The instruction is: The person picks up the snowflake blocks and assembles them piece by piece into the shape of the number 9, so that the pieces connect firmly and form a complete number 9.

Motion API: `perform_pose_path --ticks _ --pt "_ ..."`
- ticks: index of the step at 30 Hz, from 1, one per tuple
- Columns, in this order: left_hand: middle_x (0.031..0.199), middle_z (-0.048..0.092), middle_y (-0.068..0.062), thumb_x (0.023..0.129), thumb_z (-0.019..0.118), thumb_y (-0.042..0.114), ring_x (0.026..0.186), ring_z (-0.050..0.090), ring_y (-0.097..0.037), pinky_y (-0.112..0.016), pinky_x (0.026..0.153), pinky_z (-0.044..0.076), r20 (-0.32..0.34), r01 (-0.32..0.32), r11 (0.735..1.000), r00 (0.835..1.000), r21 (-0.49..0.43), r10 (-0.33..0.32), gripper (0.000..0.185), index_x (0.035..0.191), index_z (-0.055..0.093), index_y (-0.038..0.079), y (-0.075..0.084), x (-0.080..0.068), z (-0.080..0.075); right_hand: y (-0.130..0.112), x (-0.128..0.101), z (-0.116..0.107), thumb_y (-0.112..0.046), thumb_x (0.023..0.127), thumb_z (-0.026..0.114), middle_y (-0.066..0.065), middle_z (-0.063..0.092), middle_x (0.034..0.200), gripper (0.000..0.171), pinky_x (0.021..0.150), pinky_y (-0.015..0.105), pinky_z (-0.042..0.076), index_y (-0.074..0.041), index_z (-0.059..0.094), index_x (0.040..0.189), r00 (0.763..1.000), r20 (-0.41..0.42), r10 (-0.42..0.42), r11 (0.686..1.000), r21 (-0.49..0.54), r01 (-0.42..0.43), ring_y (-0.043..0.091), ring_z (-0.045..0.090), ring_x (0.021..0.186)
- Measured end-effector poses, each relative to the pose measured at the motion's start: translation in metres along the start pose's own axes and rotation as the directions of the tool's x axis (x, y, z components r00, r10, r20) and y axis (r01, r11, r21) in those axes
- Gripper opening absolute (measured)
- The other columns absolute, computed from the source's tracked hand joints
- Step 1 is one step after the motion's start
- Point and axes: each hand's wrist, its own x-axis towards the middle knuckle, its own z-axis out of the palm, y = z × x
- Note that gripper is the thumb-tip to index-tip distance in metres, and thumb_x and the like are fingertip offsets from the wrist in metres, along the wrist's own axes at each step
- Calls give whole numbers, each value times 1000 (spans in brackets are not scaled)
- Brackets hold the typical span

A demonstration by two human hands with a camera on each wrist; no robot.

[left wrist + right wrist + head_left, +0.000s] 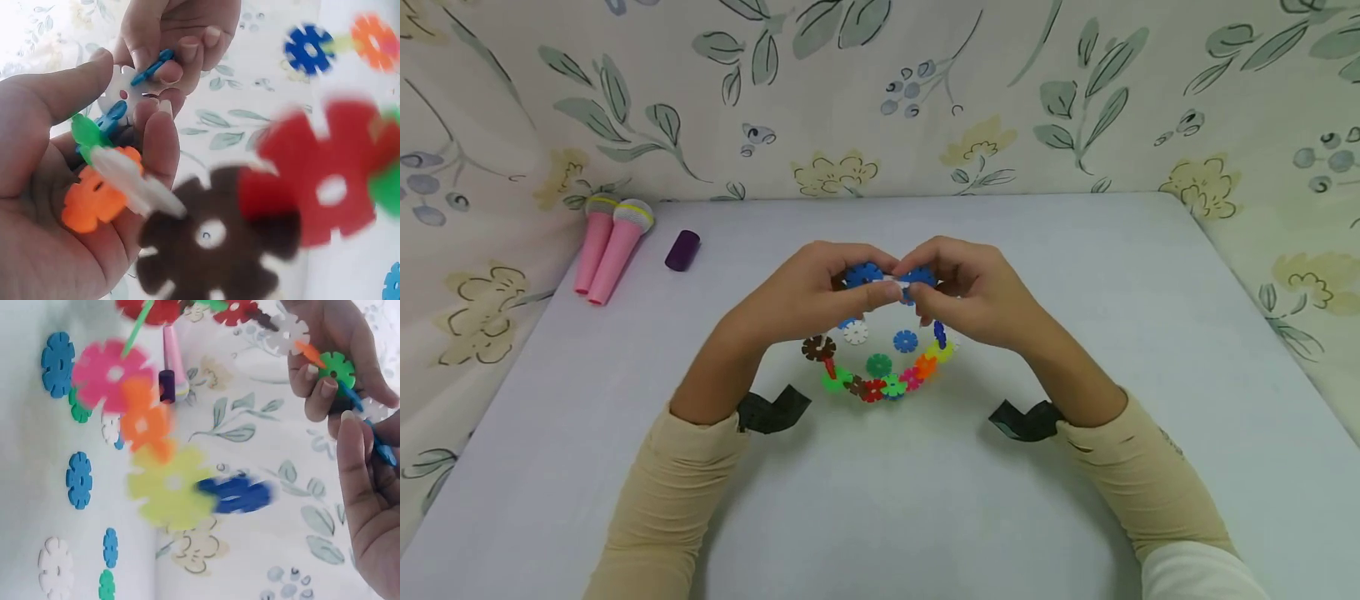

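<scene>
Multicoloured snowflake-disc chain (880, 379), ring-shaped

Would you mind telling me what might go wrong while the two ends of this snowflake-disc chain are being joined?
1. The chain hangs in a loop from both hands; a hard push at the top could pop a lower joint apart.
2. The left hand and right hand pinch thin blue discs at the fingertips, so one could slip and drop.
3. Loose discs lie under the loop; the chain might snag or scatter them.
</scene>
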Motion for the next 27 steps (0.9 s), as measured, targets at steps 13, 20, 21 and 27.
perform_pose_path --ticks 13,20,21,27 --pt "83 60 -10 97 69 17 70 59 -26 -40 64 55 0 40 999 999 -35 -40 32 127 67 6 0 -2 -2 -17 -2 -9 7 85 75 3 68 89 30 57 27 53 2 61 112 998 49 33 988 -151 -25 18 60 65" --pt "83 61 -9 96 69 16 67 58 -26 -35 60 52 -21 51 998 998 -27 -52 32 126 67 5 0 -1 2 -15 -2 -4 6 84 77 0 67 83 41 69 27 57 2 58 120 1000 27 15 979 -202 -9 16 63 67" --pt "81 60 -9 96 70 16 66 58 -26 -35 59 52 -22 50 998 998 -24 -51 31 125 68 5 0 -1 2 -15 -2 -3 6 83 77 0 67 82 42 70 28 57 3 57 119 1000 22 15 979 -205 -10 15 63 67" --pt "76 58 -7 95 72 15 63 54 -24 -33 54 48 3 31 999 1000 -12 -31 27 121 71 6 -2 2 6 -21 -4 -2 4 83 78 -2 69 82 39 64 27 54 0 55 115 999 35 23 947 -322 -11 12 62 67"
